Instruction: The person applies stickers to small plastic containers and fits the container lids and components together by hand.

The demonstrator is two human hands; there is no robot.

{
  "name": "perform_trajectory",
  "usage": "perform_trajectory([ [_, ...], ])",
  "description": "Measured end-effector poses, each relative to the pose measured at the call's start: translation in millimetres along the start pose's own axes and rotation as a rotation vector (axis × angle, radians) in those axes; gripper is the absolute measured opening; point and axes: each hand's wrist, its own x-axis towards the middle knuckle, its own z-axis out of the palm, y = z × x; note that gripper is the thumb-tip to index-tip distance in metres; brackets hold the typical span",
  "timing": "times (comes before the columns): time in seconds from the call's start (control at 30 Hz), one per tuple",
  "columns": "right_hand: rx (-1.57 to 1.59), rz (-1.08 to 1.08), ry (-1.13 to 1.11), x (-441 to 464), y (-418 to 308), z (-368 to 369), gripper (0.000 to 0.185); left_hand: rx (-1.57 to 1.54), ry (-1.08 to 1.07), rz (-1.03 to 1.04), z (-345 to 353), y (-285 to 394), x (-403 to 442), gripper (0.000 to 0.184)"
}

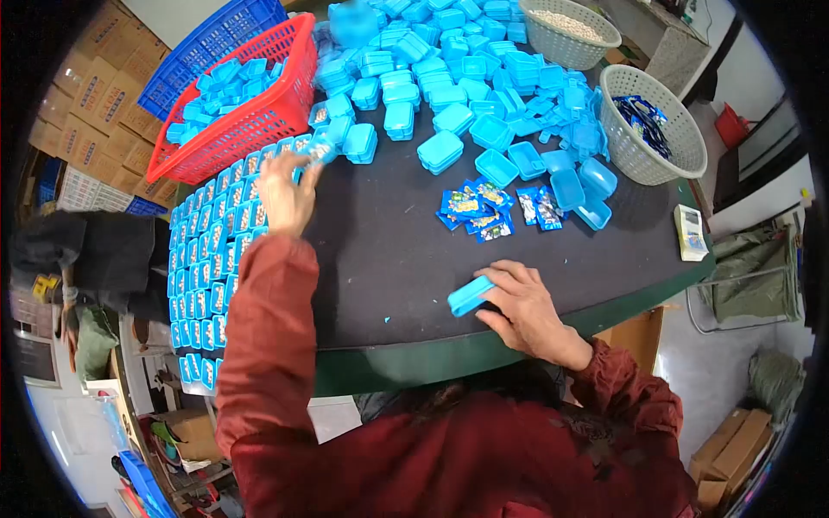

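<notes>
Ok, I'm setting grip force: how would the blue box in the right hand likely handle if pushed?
The blue box is probably light: the right hand holds it by one end. Its straight edges suggest fairly stiff plastic. Its flat, squared sides make it likelier to slide than roll.

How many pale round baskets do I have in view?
2. One basket is at the top right, holding whitish pellets; the other is below it, farther right, holding dark blue packets.

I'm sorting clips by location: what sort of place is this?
Likely a small packing workshop: rows of filled blue boxes, a heap of loose blue containers, and stacked cardboard cartons.
</notes>
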Motion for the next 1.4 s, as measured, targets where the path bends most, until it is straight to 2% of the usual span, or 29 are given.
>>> perform_trajectory([
  [0.03,0.06,-0.037,-0.048,1,-5,-4,0.032,-0.07,-0.054,-0.059,-16,28,-11,0.022],
  [0.17,0.24,-0.189,-0.212,14,-8,-30,0.03,-0.418,-0.187,-0.039,-49,94,-66,0.025],
  [0.2,0.24,-0.194,-0.215,23,-1,-30,0.03,-0.416,-0.183,-0.044,-53,103,-79,0.025],
  [0.27,0.275,-0.096,-0.014,46,20,-24,0.029,-0.466,-0.259,-0.059,-58,113,-101,0.029],
  [0.33,-0.028,-0.141,0.222,71,41,-7,0.03,-0.488,-0.299,-0.062,-55,110,-118,0.031],
  [0.37,-0.027,-0.146,0.222,83,49,0,0.03,-0.509,-0.34,-0.062,-52,106,-126,0.033],
  [0.43,-0.321,-0.127,0.071,101,61,9,0.028,-0.549,-0.423,-0.062,-50,102,-135,0.037],
  [0.6,-0.39,-0.205,-0.071,118,67,10,0.02,-0.363,-0.361,0.008,-76,129,-114,0.043],
  [0.63,-0.388,-0.205,-0.073,120,67,8,0.02,-0.42,-0.365,0.034,-77,137,-112,0.043],
  [0.8,-0.234,-0.074,-0.149,125,70,-8,0.012,-0.506,-0.364,0.104,-60,166,-109,0.04],
  [0.93,0.134,0.027,0.1,122,87,-19,0.009,-0.673,-0.264,-0.058,-51,178,-94,0.033],
  [0.97,0.134,0.027,0.101,121,84,-23,0.009,-0.742,-0.25,-0.144,-49,181,-88,0.029],
  [1.0,0.273,0.082,0.103,120,82,-28,0.008,-0.809,-0.234,-0.231,-46,185,-82,0.024],
  [1.03,0.412,0.137,0.104,120,77,-34,0.008,-0.806,-0.232,-0.229,-38,186,-76,0.024],
  [1.1,0.692,0.247,0.102,117,68,-45,0.009,-1.04,-0.163,-0.434,-18,187,-66,0.019],
  [1.13,0.693,0.246,0.102,115,63,-46,0.009,-1.038,-0.162,-0.434,-15,189,-60,0.019],
  [1.27,1.081,0.227,0.201,107,40,-42,0.011,-1.237,-0.222,-0.735,-12,203,-40,0.012],
  [1.4,1.15,0.252,0.247,98,44,-38,0.008,-1.414,-0.209,-0.703,-8,189,-45,0.008],
])
